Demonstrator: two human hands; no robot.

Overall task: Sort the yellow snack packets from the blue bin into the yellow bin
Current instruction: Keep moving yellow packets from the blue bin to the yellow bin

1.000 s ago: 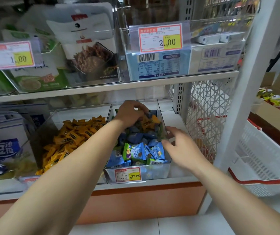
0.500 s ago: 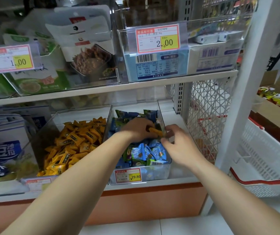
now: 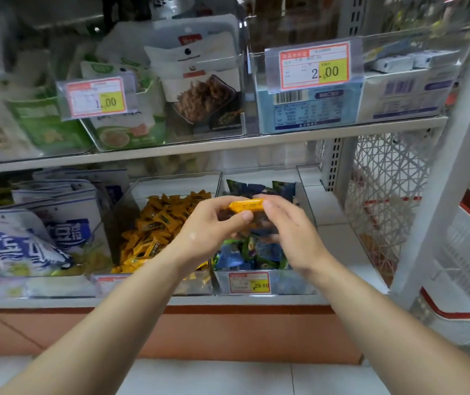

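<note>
Your left hand and right hand each pinch one end of a small yellow plastic-wrapped snack packet, holding it above the clear plastic bin of blue packets, beside the clear plastic bin of yellow packets on the white lower shelf.

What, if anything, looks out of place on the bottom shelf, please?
A yellow packet, held by the left hand and right hand above the blue bin, is the stray: its kind fills the yellow bin beside it.
</note>
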